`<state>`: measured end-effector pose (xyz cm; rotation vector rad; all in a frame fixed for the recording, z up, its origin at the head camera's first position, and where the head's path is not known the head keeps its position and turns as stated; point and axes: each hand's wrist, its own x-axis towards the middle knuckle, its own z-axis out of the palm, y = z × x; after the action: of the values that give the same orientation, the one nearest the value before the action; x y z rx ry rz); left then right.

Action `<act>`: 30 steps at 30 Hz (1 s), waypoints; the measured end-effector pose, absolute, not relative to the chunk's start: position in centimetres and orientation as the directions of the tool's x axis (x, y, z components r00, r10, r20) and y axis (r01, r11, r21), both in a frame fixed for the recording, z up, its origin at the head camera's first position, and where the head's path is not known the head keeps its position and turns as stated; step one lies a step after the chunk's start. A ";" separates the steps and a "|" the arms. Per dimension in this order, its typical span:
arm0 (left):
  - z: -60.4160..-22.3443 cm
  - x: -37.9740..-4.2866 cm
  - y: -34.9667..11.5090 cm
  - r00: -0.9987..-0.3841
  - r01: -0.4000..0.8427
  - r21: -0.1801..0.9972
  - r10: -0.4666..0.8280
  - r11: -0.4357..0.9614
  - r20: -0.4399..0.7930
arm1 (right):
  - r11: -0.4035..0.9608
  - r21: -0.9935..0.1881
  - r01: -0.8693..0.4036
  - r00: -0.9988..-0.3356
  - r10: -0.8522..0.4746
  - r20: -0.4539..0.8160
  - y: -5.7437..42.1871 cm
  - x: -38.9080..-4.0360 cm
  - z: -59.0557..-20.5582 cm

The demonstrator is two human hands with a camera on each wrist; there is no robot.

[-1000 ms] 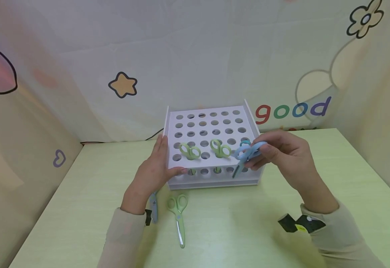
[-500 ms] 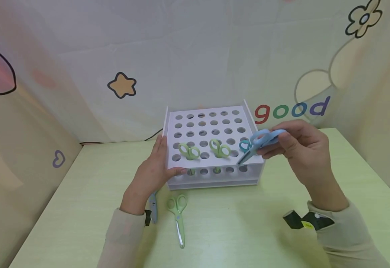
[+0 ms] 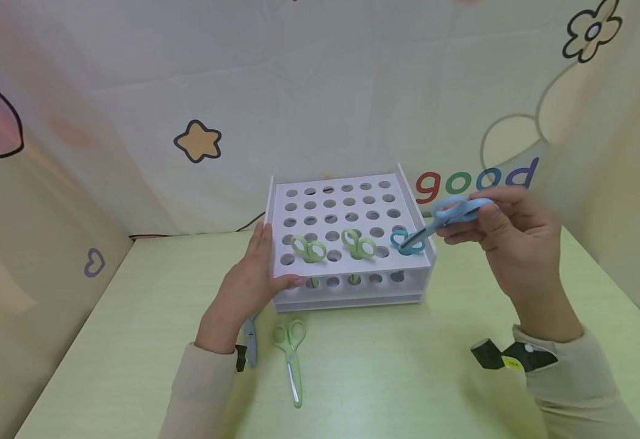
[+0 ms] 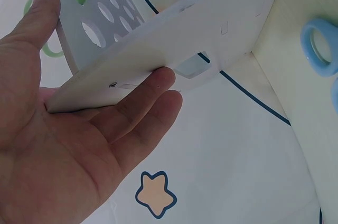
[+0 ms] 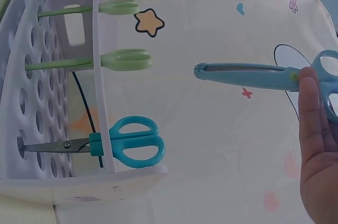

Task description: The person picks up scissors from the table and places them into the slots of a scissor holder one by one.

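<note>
R hand [image 3: 523, 244] 's got it: fingers clamped on the blue scissors [image 5: 253, 78] nr the handles, long axis slanting down-L, tip above the white rack [image 3: 347, 300], not touching. L hand [image 3: 248, 274], further off, grips rack's L side.

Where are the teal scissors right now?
Right wrist view: teal scissors are the lowest of three pairs in the rack, below both green pairs. Head view: right end of its front row.
</note>
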<state>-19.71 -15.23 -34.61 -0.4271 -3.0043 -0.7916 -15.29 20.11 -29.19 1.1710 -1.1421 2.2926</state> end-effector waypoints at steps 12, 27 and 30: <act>-34.6 -19.7 -15.3 -0.962 0.266 0.487 0.261 0.832 0.080 | -0.552 -0.538 -0.637 -0.669 0.049 0.742 20.7 -16.0 -29.8; -34.6 -19.7 -15.3 -0.961 0.270 0.475 0.264 0.837 0.081 | -0.409 -0.656 -0.634 -0.741 0.080 0.667 20.5 -18.1 -31.7; -34.6 -19.7 -15.3 -0.961 0.272 0.475 0.266 0.837 0.082 | -0.390 -0.675 -0.626 -0.754 0.084 0.651 20.4 -18.5 -32.0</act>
<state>-19.66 -15.32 -34.58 -0.4388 -2.9984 -0.7784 -18.52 20.39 -32.04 0.7419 -1.3913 2.1765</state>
